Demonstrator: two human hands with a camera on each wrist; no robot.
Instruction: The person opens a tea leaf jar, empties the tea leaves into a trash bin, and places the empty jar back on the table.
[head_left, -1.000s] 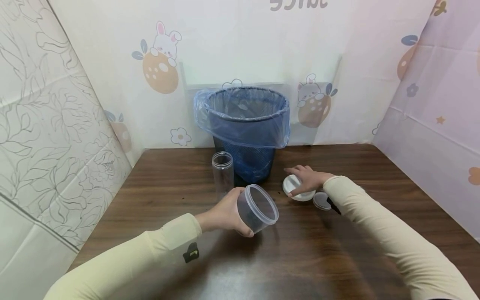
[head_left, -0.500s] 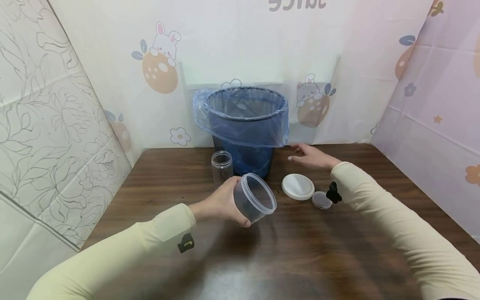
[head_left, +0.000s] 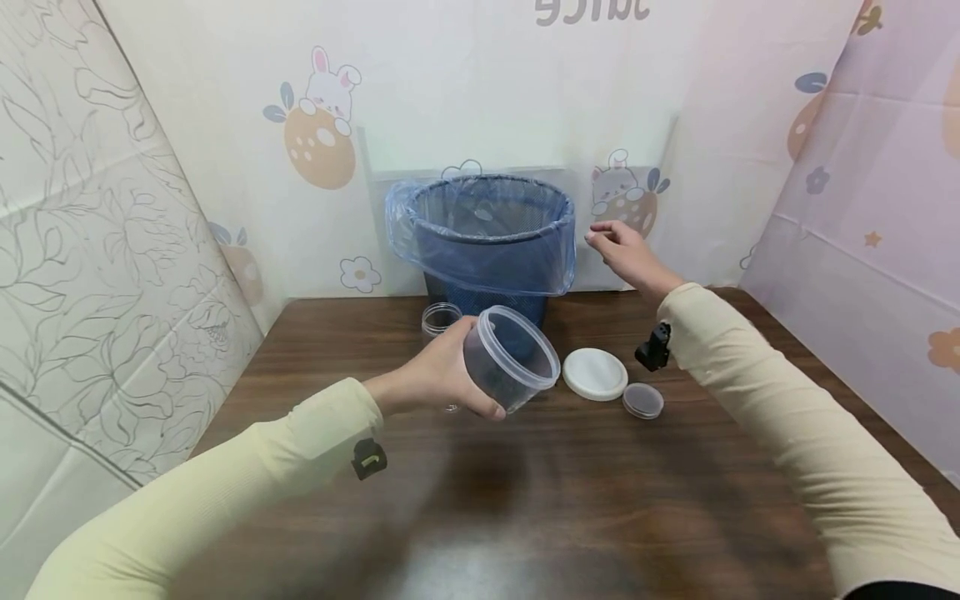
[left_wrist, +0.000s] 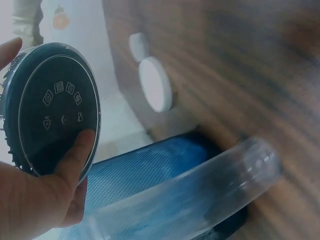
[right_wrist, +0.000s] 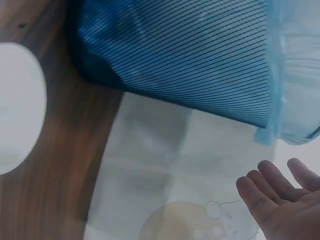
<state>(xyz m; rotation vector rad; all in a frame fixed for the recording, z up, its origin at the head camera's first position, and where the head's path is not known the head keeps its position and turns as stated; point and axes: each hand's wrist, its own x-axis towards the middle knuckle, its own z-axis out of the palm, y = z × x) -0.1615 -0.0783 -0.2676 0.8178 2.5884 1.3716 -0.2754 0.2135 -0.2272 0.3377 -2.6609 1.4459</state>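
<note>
In the head view my left hand (head_left: 438, 371) grips a clear round plastic tub (head_left: 513, 350), lidless and tilted with its mouth up and to the right. The left wrist view shows the tub's base (left_wrist: 57, 107) with moulded symbols, fingers and thumb round its side. My right hand (head_left: 626, 254) is raised beside the bin's rim, holding nothing, its fingers loosely bent. A wire-mesh bin (head_left: 491, 304) with a blue plastic liner (head_left: 495, 262) stands at the back of the table. Behind my left hand a clear tall jar (head_left: 441, 319) stands open-topped, partly hidden.
A white round lid (head_left: 595, 373) lies on the wooden table (head_left: 600, 500) right of the tub. Beside it lies a smaller translucent lid (head_left: 642, 401). Printed cloth walls (head_left: 315, 250) enclose the table at the back and sides.
My right hand has left the white lid and risen to the bin's rim. The left hand has lifted the tub higher and farther toward the bin. The lids have stayed put.
</note>
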